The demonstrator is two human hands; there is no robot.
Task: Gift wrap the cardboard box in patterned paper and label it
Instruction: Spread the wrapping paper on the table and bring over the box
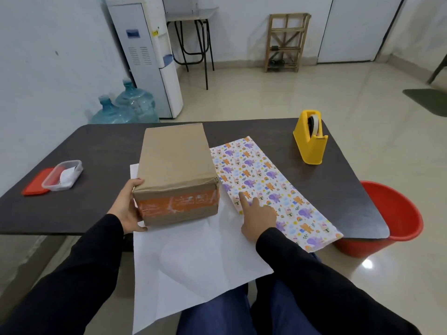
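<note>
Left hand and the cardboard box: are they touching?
Touching. Head view: the left hand grips the cardboard box at its near left corner, fingertips on the top edge, thumb at the base.

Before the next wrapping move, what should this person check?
1. The brown cardboard box sits on the white side of the paper sheet: ok.
2. The left hand grips the box's near corner: ok.
3. Fingers of the right hand press the patterned paper flap: ok.
4. The yellow plastic tape dispenser stands on the dark table, roll loaded: ok.
5. Sheet fully supported: not ok, near edge overhangs the table.
6. Labels in the clear plastic container: cannot tell.
</note>
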